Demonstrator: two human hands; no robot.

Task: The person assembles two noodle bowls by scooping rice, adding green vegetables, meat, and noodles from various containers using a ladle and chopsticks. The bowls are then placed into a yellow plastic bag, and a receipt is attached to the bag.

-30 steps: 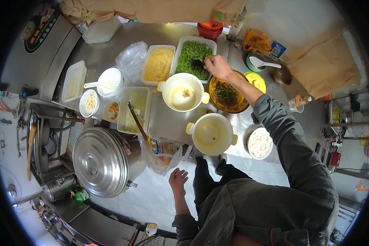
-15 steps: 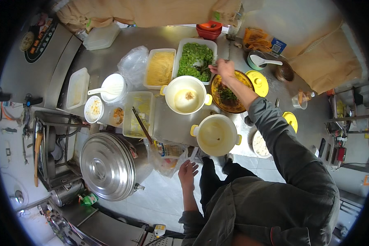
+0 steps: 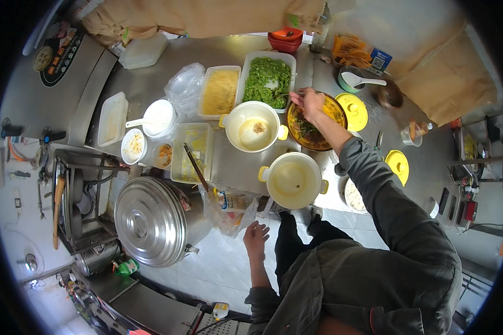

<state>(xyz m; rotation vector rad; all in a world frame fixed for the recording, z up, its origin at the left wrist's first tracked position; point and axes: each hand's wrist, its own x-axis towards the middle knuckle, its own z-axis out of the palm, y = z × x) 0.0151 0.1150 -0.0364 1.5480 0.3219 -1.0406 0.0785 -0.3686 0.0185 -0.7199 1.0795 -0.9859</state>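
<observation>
Over a crowded steel desk [image 3: 151,84], we are reaching our right hand [image 3: 309,102] across the far rim of the brown bowl [image 3: 324,127], fingers pinched on what looks like a thin utensil handle at the edge of the white tray of chopped greens [image 3: 267,81]; what exactly the grip is grasping we cannot tell. Against the frame a second ago, that hand is coming back from the middle of the greens tray toward the brown bowl, so a portion of greens is probably being carried over to it. Our left hand [image 3: 256,239] is hanging released and empty, fingers spread, below the near edge of the desk, just beside the crumpled plastic bag [image 3: 229,207], and it is sitting a little farther right than before. The brown bowl is standing between the cream pot with noodles [image 3: 255,127] on its left and a yellow lid [image 3: 351,111] on its right. A second cream pot [image 3: 292,180] is waiting nearer us, and the large steel lidded pot [image 3: 148,220] is sitting near left.
</observation>
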